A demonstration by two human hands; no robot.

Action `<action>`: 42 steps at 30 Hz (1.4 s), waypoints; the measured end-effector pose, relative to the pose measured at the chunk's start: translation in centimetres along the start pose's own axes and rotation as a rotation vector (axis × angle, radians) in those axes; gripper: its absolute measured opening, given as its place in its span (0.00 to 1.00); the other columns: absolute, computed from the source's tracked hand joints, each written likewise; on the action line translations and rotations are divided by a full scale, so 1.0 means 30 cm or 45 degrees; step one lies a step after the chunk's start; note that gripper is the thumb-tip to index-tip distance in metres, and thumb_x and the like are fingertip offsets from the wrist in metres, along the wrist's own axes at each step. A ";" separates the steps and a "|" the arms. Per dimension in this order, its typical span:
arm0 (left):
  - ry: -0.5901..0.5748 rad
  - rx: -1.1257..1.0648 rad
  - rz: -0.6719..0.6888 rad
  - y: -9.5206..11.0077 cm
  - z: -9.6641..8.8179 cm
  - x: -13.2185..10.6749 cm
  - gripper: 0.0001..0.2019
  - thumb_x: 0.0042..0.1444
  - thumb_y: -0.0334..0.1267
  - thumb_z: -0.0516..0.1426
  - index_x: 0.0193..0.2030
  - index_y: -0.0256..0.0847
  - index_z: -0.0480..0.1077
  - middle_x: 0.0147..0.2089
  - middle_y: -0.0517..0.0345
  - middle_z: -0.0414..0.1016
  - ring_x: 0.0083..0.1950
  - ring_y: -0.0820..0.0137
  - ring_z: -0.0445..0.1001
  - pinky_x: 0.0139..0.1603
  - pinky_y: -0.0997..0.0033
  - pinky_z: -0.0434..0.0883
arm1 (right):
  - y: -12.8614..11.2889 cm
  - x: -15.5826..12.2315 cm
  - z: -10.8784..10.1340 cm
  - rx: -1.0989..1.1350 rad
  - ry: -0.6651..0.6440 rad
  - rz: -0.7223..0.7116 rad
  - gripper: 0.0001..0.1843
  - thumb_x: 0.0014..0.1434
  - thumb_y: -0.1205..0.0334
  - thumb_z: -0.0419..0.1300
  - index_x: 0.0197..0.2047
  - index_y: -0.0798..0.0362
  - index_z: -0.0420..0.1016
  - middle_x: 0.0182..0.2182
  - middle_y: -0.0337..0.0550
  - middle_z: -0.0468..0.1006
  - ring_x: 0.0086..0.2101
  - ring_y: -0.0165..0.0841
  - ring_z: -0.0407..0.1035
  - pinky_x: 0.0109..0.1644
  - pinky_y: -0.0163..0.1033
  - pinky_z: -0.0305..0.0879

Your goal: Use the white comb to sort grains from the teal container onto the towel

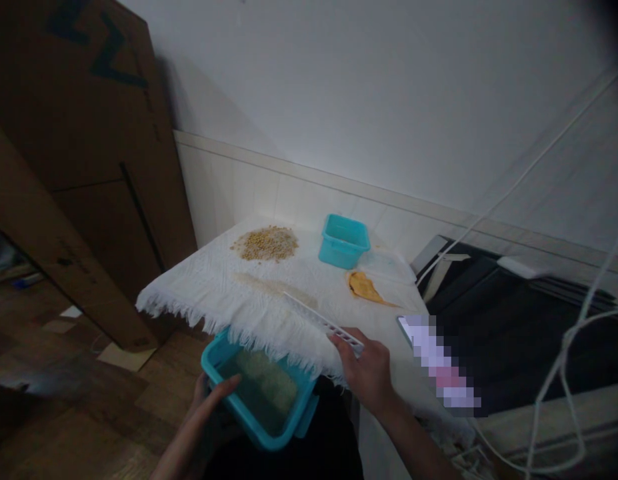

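Note:
My left hand (pixel 205 408) grips a teal plastic container (pixel 269 441) by its side, thumb over the rim. The container is tilted beneath the table's front edge and holds pale grains (pixel 269 383) like rice. In my right hand (pixel 369 373) is a white slatted plastic strip (pixel 321 321), its far end on the cloth. That end meets a thin streak of pale grains (pixel 273 287) on the white fringed tablecloth (pixel 203 287). Farther back lies a pile of mixed yellow and pale grains (pixel 269 244).
A second teal container (pixel 343 251) stands at the back of the table beside a clear lid-like piece (pixel 391 265). An orange-yellow scoop-like thing (pixel 363 288) lies before it. Tall cardboard boxes (pixel 109 133) rise at left; white cables (pixel 563 387) hang at right by a pixelated screen (pixel 441 360).

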State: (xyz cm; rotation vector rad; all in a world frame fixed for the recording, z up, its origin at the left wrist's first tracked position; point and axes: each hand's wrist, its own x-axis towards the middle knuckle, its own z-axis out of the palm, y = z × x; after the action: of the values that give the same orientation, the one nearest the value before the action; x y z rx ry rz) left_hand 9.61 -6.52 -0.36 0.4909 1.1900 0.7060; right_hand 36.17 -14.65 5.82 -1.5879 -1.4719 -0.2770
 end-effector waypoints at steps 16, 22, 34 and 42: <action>-0.019 -0.023 -0.049 0.004 -0.042 0.037 0.48 0.50 0.48 0.79 0.74 0.60 0.62 0.66 0.43 0.80 0.62 0.38 0.85 0.56 0.35 0.84 | -0.075 -0.101 0.002 0.229 -0.145 -0.278 0.18 0.70 0.72 0.60 0.54 0.47 0.87 0.45 0.40 0.94 0.40 0.35 0.91 0.48 0.32 0.86; 0.003 0.009 -0.067 0.012 -0.052 0.056 0.51 0.49 0.48 0.79 0.75 0.58 0.59 0.64 0.41 0.80 0.63 0.36 0.85 0.54 0.38 0.85 | 0.071 -0.075 -0.088 0.005 0.045 0.154 0.14 0.75 0.56 0.63 0.42 0.47 0.91 0.36 0.44 0.93 0.33 0.41 0.90 0.36 0.37 0.85; -0.038 0.021 -0.112 0.021 -0.068 0.071 0.54 0.47 0.47 0.81 0.76 0.57 0.57 0.65 0.39 0.79 0.61 0.36 0.86 0.54 0.38 0.86 | 0.217 -0.006 -0.133 -0.048 -0.004 0.542 0.27 0.63 0.32 0.66 0.31 0.46 0.90 0.31 0.50 0.92 0.33 0.52 0.89 0.37 0.48 0.85; -0.017 -0.006 -0.098 0.033 -0.041 0.026 0.45 0.51 0.48 0.78 0.72 0.58 0.62 0.68 0.42 0.78 0.67 0.38 0.82 0.59 0.36 0.83 | 0.192 0.069 -0.049 0.147 -0.070 0.512 0.22 0.60 0.38 0.69 0.33 0.47 0.90 0.32 0.49 0.92 0.34 0.51 0.88 0.38 0.48 0.85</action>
State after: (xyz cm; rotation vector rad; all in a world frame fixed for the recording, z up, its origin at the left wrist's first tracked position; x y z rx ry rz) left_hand 8.36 -5.30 -0.57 0.4427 1.1881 0.6387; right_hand 42.35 -13.53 5.41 -1.7632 -1.1524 0.0823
